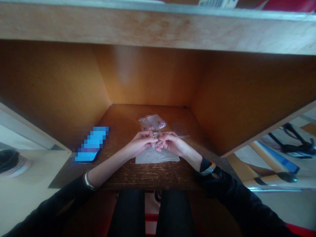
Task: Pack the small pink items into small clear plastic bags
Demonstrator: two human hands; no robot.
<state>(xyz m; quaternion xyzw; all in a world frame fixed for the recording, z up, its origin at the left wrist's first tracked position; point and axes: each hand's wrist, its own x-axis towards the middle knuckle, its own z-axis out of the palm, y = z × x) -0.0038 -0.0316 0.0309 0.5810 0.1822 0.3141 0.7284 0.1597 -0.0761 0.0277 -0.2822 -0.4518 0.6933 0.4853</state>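
My left hand (pixel 141 144) and my right hand (pixel 171 144) meet above the middle of the dark wooden desk (pixel 118 120), fingertips close together. Both pinch a thin piece of clear plastic (pixel 157 141), whose exact shape is hard to make out. A flat clear plastic bag (pixel 179 129) lies just past my right hand and may join that piece. Beyond my fingers sits a small clear bag of pink beads (pixel 151 122). A whitish plastic sheet (pixel 155 158) lies under my wrists.
A phone (pixel 90 145), blurred out, lies at the desk's left edge. Orange wooden side walls (pixel 237 98) and an overhead shelf board (pixel 158 28) enclose the desk. My knees are below its front edge. Black straps and a long tool-like object lie on the floor at the right.
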